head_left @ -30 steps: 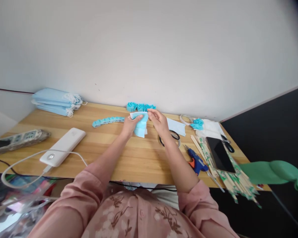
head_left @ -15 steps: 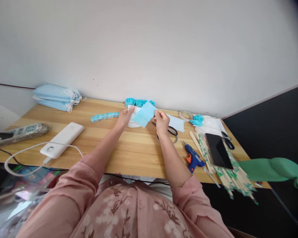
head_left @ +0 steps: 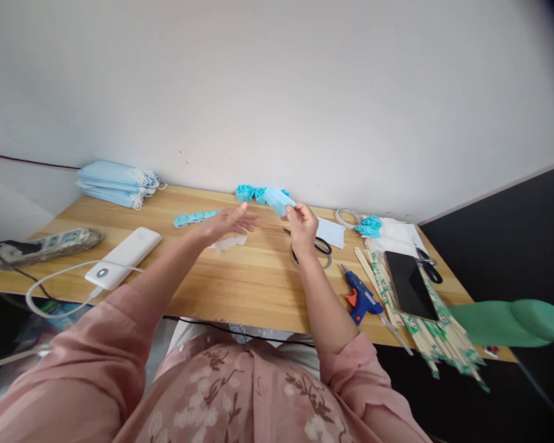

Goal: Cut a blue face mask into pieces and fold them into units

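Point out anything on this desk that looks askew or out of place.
The bundle of wooden sticks at the right front corner of the desk is splayed and juts past the edge, with a black phone lying on top, so it looks precarious. The white cable also droops off the front edge.

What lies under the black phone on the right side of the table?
The black phone rests on a pile of wooden sticks with green print, which stick out past its near edge. Anything else beneath it is covered.
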Demonstrator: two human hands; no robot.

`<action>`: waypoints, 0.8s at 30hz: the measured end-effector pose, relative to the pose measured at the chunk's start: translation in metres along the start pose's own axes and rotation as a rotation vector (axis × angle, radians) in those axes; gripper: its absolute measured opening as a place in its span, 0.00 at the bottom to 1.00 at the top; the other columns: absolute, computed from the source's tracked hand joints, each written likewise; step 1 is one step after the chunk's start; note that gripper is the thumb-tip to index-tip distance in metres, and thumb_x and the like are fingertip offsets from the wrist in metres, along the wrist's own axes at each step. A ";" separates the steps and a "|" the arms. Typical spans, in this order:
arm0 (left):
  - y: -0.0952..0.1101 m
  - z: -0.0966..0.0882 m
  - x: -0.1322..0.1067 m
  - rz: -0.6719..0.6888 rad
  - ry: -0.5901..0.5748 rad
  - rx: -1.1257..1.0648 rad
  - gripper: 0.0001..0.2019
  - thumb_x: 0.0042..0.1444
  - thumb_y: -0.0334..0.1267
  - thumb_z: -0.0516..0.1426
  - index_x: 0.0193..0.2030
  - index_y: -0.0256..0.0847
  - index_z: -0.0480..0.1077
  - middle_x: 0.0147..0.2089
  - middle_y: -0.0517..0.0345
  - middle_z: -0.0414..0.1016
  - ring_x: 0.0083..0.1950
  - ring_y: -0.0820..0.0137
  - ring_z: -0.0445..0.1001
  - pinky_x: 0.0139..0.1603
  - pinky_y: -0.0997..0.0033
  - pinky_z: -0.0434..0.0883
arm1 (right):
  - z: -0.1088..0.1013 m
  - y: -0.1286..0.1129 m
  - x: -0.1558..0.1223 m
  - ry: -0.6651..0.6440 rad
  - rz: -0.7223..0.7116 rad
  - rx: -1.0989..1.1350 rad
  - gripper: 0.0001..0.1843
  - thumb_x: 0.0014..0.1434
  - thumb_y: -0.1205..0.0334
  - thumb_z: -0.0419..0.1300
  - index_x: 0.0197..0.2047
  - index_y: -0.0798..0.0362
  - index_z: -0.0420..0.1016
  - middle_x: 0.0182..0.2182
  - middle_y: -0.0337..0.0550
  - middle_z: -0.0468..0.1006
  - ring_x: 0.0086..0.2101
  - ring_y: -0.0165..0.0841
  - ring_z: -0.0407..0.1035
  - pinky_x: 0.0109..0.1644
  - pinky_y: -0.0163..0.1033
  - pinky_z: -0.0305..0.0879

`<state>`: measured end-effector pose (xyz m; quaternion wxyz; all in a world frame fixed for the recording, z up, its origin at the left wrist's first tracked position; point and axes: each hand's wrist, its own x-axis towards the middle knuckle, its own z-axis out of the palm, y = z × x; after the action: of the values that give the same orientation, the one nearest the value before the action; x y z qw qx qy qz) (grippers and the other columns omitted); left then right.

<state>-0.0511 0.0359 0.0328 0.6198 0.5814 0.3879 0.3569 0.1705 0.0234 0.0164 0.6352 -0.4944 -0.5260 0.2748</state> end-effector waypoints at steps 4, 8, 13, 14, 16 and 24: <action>-0.005 0.020 0.014 -0.188 -0.038 -0.450 0.34 0.55 0.69 0.53 0.42 0.36 0.79 0.46 0.36 0.82 0.45 0.54 0.81 0.44 0.58 0.77 | -0.001 -0.012 -0.010 -0.313 -0.264 -0.223 0.11 0.61 0.52 0.56 0.39 0.48 0.76 0.42 0.42 0.83 0.47 0.38 0.76 0.61 0.50 0.66; -0.010 0.018 0.028 -0.155 0.106 -0.591 0.13 0.62 0.42 0.59 0.41 0.32 0.78 0.41 0.41 0.83 0.40 0.61 0.81 0.44 0.65 0.77 | 0.001 -0.014 -0.013 -0.500 -0.388 -0.419 0.09 0.63 0.57 0.55 0.38 0.46 0.76 0.44 0.40 0.84 0.49 0.37 0.77 0.71 0.57 0.50; -0.017 0.016 0.035 -0.127 0.304 -0.651 0.09 0.59 0.25 0.56 0.41 0.31 0.78 0.33 0.47 0.82 0.33 0.65 0.80 0.37 0.68 0.76 | 0.003 -0.007 -0.011 -0.518 -0.441 -0.486 0.09 0.63 0.58 0.55 0.37 0.47 0.75 0.44 0.40 0.84 0.46 0.35 0.78 0.72 0.55 0.46; -0.018 0.017 0.034 -0.120 0.321 -0.664 0.09 0.60 0.26 0.56 0.40 0.32 0.78 0.32 0.47 0.82 0.32 0.66 0.80 0.36 0.69 0.76 | 0.003 -0.006 -0.011 -0.529 -0.439 -0.496 0.09 0.64 0.58 0.55 0.37 0.46 0.76 0.43 0.39 0.84 0.45 0.35 0.78 0.72 0.55 0.46; -0.020 0.019 0.031 -0.105 0.321 -0.667 0.07 0.61 0.28 0.57 0.39 0.32 0.78 0.31 0.48 0.81 0.30 0.68 0.79 0.34 0.71 0.75 | 0.003 -0.004 -0.011 -0.547 -0.428 -0.514 0.10 0.65 0.56 0.55 0.36 0.46 0.76 0.40 0.38 0.84 0.43 0.34 0.77 0.72 0.54 0.45; -0.024 0.029 0.014 -0.036 0.112 -0.597 0.11 0.54 0.36 0.65 0.43 0.36 0.79 0.38 0.49 0.82 0.42 0.64 0.80 0.48 0.64 0.76 | 0.002 -0.004 -0.007 -0.370 -0.439 -0.625 0.15 0.67 0.51 0.53 0.35 0.47 0.77 0.34 0.41 0.82 0.41 0.38 0.73 0.64 0.50 0.56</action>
<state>-0.0189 0.0338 0.0088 0.7473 0.3459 0.3097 0.4753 0.1661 0.0165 0.0173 0.3929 -0.4817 -0.7821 0.0442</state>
